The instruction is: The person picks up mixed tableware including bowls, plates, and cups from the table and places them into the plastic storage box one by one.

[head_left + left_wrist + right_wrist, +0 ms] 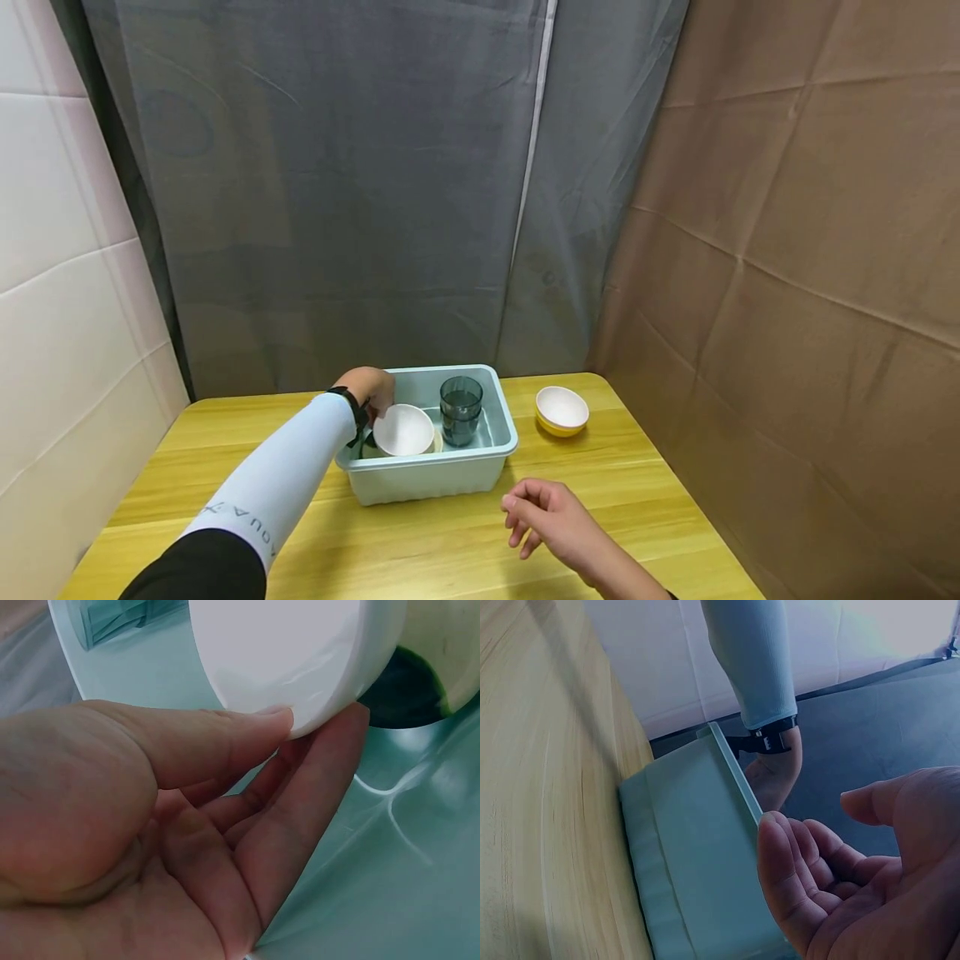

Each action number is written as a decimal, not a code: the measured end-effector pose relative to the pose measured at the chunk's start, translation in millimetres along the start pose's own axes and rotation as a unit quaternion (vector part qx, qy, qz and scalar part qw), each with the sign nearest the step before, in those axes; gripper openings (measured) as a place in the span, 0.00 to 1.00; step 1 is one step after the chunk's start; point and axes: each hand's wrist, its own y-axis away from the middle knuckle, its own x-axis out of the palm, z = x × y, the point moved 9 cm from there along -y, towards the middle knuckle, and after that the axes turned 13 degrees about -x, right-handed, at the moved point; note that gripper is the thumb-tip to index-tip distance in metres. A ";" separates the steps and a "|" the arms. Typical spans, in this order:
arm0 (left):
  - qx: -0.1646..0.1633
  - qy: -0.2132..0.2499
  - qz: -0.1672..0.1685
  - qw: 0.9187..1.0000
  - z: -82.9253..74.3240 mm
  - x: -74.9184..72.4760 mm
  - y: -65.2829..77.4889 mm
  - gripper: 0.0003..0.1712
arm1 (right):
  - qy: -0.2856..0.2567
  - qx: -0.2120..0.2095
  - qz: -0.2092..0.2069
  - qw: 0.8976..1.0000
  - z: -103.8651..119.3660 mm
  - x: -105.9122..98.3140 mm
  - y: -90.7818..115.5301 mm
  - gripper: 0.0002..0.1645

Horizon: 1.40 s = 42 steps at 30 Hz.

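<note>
Inside the pale blue-green plastic basin [427, 480], my left hand [372, 388] pinches the rim of a white bowl [403, 431]. The left wrist view shows the thumb on the inner face of the bowl [285, 652] and the fingers against its outside. Beneath or beside that bowl lies a cream and dark green piece [409, 690], mostly hidden. Two dark tinted glasses [460, 410], one in the other, stand at the basin's right. My right hand [551, 518] hovers in front of the basin with loosely bent fingers, holding nothing.
A bowl [562, 408], white inside and yellow outside, stands on the wooden table [420, 550] right of the basin. Grey cloth [337, 192] hangs behind the table, brown cloth [795, 275] on the right and white cloth [67, 250] on the left.
</note>
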 end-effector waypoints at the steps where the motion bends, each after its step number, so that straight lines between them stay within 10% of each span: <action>1: -0.008 0.005 0.003 1.000 1.8 0.5 -0.8 0.08 | 0.001 0.000 0.000 1.000 -0.1 0.2 -0.1 0.15; 22: -0.057 -0.006 -0.035 0.998 8.2 5.4 0.7 0.14 | 0.008 -0.005 0.006 1.000 -0.6 5.5 -2.3 0.15; 35: -0.004 0.005 -0.027 1.000 0.0 1.9 5.0 0.19 | 0.031 -0.007 -0.001 1.000 1.1 -5.0 -9.2 0.16; 42: 0.055 -0.022 -0.077 0.995 -11.1 -8.2 16.4 0.17 | 0.034 -0.004 -0.001 0.999 1.2 -9.4 -12.6 0.17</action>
